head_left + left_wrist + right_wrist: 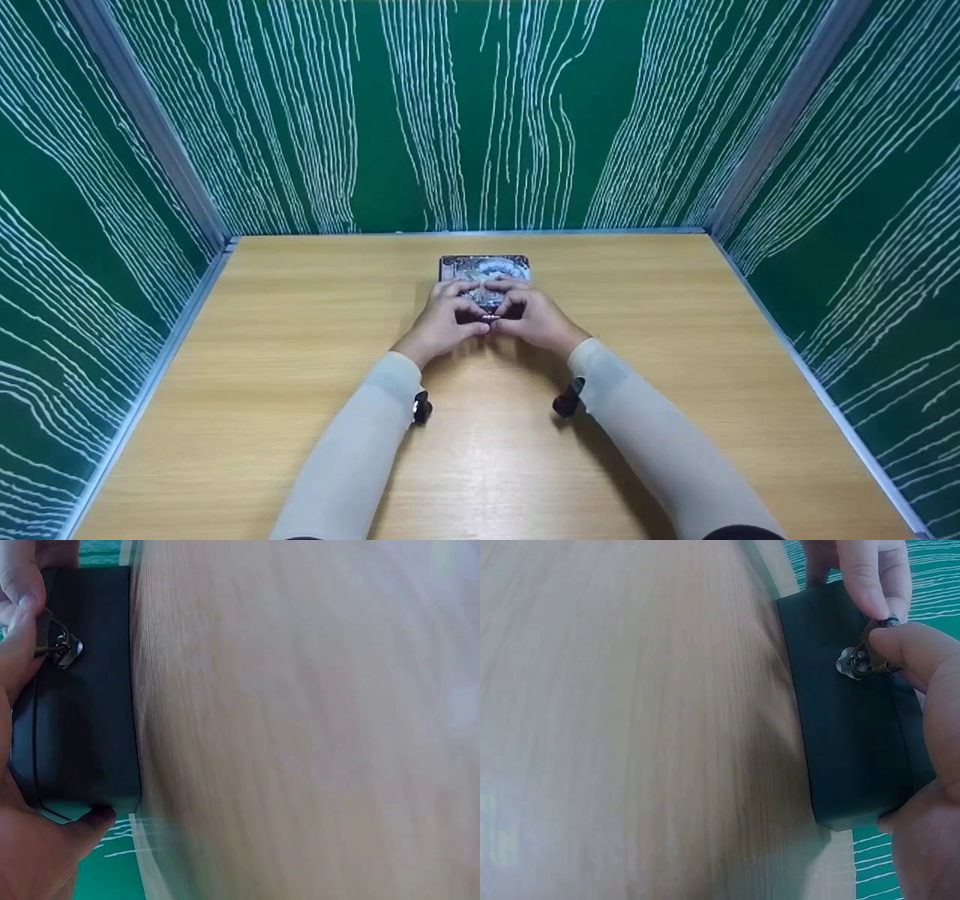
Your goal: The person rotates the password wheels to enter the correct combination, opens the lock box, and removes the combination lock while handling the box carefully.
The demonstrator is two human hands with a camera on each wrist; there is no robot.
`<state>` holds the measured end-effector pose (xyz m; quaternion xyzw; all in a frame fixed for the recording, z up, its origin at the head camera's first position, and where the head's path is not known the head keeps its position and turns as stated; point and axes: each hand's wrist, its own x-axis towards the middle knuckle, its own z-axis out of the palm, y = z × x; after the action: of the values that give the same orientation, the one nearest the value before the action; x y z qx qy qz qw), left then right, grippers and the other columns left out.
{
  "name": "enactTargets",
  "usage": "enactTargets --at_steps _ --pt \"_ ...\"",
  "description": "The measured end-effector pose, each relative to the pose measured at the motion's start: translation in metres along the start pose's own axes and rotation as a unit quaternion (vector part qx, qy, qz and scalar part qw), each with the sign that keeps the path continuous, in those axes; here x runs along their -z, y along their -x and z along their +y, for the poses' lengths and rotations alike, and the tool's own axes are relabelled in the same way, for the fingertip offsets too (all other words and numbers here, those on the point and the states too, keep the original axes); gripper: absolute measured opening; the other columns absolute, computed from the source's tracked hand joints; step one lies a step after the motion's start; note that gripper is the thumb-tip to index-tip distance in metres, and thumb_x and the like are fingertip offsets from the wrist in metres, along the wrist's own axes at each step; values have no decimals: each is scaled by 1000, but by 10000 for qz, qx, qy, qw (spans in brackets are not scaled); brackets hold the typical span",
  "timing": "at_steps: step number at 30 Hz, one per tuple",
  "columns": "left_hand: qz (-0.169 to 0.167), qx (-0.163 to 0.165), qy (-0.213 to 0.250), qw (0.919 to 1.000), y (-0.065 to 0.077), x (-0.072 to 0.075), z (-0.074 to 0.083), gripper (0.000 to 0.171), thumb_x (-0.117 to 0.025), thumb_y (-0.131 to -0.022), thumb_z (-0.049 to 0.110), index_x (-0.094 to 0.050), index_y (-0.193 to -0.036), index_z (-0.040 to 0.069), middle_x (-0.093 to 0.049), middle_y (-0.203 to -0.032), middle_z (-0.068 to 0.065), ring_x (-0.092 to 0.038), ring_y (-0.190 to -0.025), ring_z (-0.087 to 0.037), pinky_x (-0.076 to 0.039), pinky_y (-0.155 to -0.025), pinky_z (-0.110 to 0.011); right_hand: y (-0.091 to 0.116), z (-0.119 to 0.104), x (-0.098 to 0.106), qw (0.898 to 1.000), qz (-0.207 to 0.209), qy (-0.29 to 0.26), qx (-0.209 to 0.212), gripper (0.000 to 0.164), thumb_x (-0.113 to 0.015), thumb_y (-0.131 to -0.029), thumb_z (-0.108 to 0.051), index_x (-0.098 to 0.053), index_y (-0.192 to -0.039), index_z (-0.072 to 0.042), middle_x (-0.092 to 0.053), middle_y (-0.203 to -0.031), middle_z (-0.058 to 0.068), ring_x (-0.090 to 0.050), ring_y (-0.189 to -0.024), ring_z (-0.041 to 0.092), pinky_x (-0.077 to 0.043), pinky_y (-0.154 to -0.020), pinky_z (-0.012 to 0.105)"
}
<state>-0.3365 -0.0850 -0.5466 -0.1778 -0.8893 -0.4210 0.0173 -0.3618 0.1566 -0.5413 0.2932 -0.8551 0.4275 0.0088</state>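
Note:
A dark box (491, 266) with a patterned lid sits toward the far side of the table. Its plain dark front shows in the left wrist view (90, 720) and the right wrist view (847, 742). A metal hasp (850, 664) is fixed to that front, with the shackle of a small padlock (58, 630) at it. My left hand (441, 322) and right hand (536, 319) meet there, thumbs and forefingers pinching the padlock, whose body is mostly hidden by the fingertips. Other fingers of both hands rest on the box.
The wooden table (480, 450) runs up to green walls (517, 112) with white wavy lines at the back and both sides. A grey frame strip (315, 234) edges the tabletop. Small dark devices (422, 407) are worn at both wrists.

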Motion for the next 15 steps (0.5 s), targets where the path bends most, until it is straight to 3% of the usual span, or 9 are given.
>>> enactTargets --at_steps 15 --pt "8 22 11 10000 0 -1 0 5 -87 -102 28 -89 -105 24 -54 -174 5 -26 -172 -31 -19 -145 -56 -2 5 -2 9998 65 89 157 14 -94 -92 -9 -79 -93 -10 -69 -163 5 -46 -167 37 -24 -144 59"
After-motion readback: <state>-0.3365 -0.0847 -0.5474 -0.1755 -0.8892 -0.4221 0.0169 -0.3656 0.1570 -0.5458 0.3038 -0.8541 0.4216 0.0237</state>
